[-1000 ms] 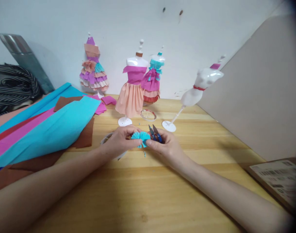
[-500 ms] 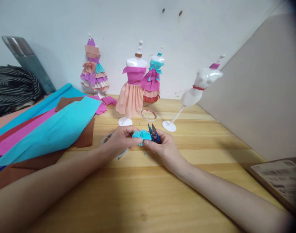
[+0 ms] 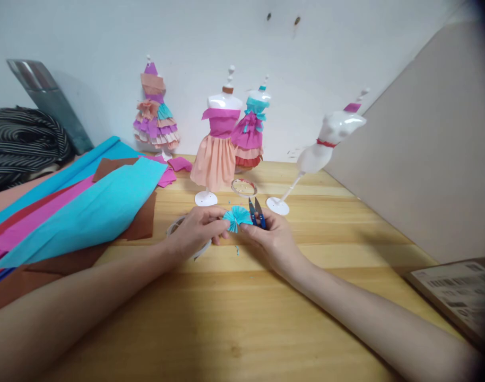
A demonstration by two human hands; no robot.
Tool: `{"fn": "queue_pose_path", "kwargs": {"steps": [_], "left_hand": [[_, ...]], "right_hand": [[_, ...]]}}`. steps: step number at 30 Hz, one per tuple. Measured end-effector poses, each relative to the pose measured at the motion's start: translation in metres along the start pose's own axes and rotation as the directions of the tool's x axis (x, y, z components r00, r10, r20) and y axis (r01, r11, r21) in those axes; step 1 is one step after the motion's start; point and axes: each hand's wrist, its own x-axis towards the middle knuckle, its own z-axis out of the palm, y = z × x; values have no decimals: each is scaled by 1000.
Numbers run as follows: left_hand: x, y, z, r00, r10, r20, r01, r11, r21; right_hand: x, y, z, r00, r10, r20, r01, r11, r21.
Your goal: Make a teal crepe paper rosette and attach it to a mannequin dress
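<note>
Facing inward over the bench [image 3: 234,318], the left hand [image 3: 200,228] pinches the rosette [image 3: 236,216] by one edge; the right hand [image 3: 277,236] grips its other edge and the snips [image 3: 260,216]. Rightmost, a box [image 3: 433,302] carries a barcode label [image 3: 453,284], its print too blurred to read.

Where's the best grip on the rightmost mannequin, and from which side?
I'd grip the slim stem of the rightmost mannequin, just above its round base, coming from the near side. The stem is narrow and uncovered, while the torso above is broad, glossy and appears to lean right. The right hand is nearest, but it holds the blue-handled snips.
</note>
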Motion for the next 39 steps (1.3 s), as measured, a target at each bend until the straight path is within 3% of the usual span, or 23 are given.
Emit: {"fn": "queue_pose_path", "kwargs": {"steps": [4, 7, 10, 13, 18, 24, 29, 39], "left_hand": [[0, -1, 2, 999, -51, -18, 51, 998, -23], [6, -11, 0, 993, -105, -58, 92, 977, -192], [11, -18, -2, 995, -96, -30, 82, 946, -312], [11, -17, -2, 999, -48, 7, 49, 968, -245], [8, -17, 5, 996, -81, -28, 72, 971, -227], [9, -19, 4, 996, -46, -71, 19, 937, -348], [11, -16, 1, 998, -54, -19, 42, 920, -390], [12, -16, 2, 992, -102, 73, 121, 919, -374]], "right_hand": [[0, 0, 0, 1000, 10, 3, -10, 1000, 22], [-1, 0, -1, 999, 24, 34, -25, 999, 30], [-2, -1, -1, 996, 34, 81, -38, 998, 42], [0, -1, -3, 987, 62, 149, -65, 998, 11], [0, -3, -5, 968, 90, 234, -56, 988, -147], [1, 1, -2, 987, 53, 149, -48, 998, -37], [2, 5, -3, 996, 36, 81, -36, 999, -1], [1, 1, -4, 988, 51, 147, -37, 995, -95]]}}
